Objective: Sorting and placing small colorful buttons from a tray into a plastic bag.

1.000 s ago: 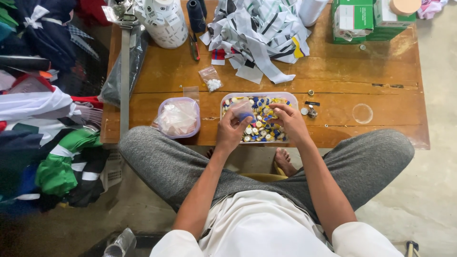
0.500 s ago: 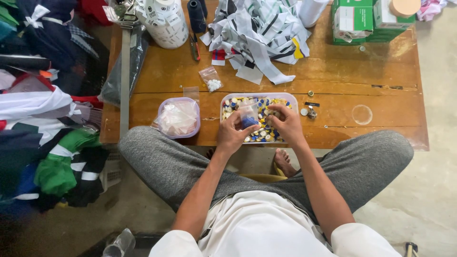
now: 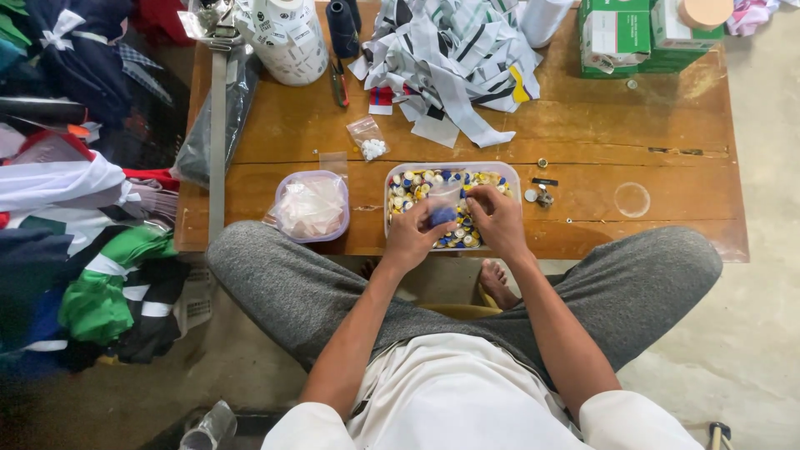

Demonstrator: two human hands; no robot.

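A clear rectangular container [image 3: 510, 172] full of small yellow, blue and white buttons sits at the near edge of the wooden table [image 3: 583, 142]. My left hand [image 3: 412, 236] holds a small clear plastic bag [image 3: 444, 206] with blue buttons at its bottom, just over the container. My right hand [image 3: 498, 218] pinches the top edge of the same bag from the right. Both hands hover above the container's near half.
A lidded tub of clear bags [image 3: 311, 206] stands left of the container. A small bag of white buttons [image 3: 368, 144], fabric strips [image 3: 454, 58], a label roll [image 3: 287, 37], thread spool [image 3: 342, 25] and green boxes [image 3: 633, 33] lie farther back. Clothes [image 3: 75, 208] pile up at left.
My left hand has pulled back slightly with the bag, and my right hand has moved left onto the bag's top edge.
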